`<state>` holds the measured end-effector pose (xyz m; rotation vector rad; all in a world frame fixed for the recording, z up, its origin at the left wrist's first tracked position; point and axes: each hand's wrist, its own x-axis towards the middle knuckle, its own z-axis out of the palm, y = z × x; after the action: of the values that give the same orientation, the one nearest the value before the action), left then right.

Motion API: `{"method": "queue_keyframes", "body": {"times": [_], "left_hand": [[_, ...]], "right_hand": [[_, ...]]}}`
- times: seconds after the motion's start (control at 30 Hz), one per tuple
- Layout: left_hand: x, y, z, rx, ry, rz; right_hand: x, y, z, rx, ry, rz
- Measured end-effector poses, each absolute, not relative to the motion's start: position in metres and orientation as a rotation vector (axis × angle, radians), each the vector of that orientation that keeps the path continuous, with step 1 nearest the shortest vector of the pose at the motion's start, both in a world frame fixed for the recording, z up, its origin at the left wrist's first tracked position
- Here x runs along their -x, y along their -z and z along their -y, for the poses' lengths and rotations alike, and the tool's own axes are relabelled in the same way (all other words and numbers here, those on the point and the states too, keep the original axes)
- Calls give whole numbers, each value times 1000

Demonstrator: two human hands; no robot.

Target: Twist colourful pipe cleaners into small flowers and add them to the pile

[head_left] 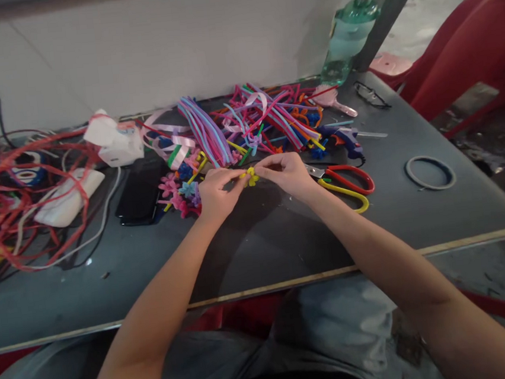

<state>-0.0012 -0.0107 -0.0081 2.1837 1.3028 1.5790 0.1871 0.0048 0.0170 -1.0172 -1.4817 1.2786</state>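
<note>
Between both hands, above the middle of the dark table [257, 242], is a small yellow pipe-cleaner flower [252, 177]. My left hand [219, 194] pinches its left side with thumb and forefinger. From the right, my right hand [285, 174] pinches the flower's other edge. Finished-looking pipe-cleaner flowers [169, 187] in pink, blue and purple lie just left of my left hand. Scissors with red and yellow handles [350, 180] rest beside my right wrist, their blades partly hidden by it. Behind the hands lies a bundle of purple and blue pipe cleaners [206, 131].
A black phone [137, 191] and tangled red ribbon [21, 194] with cables lie left. Toward the back right are a green bottle [348, 40], a pink brush [335, 99], a glue gun [343, 138] and glasses [372, 94]. A grey ring [430, 173] sits right, near a red chair [476, 55].
</note>
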Motion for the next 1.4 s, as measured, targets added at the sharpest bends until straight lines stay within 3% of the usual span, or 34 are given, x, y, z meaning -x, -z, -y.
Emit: {"method": "queue_keyframes", "body": {"times": [0.13, 0.37, 0.67, 1.0, 1.4], "left_hand": [[-2, 6, 13, -2120, -1547, -1371], [-3, 5, 14, -2156, -1488, -1318], [-21, 17, 16, -1539, -1639, -1369], [-19, 17, 15, -1448, -1654, -1308], [-22, 18, 14, -1394, -1657, -1239]], "right_hand": [[-182, -17, 1, 1065, -1389, 1432], [-180, -18, 2, 1080, -1278, 1444], [-171, -6, 5, 1031, -1586, 1156], [-177, -2, 9, 1072, -694, 1719], [-177, 4, 7, 1019, -540, 1802]]}}
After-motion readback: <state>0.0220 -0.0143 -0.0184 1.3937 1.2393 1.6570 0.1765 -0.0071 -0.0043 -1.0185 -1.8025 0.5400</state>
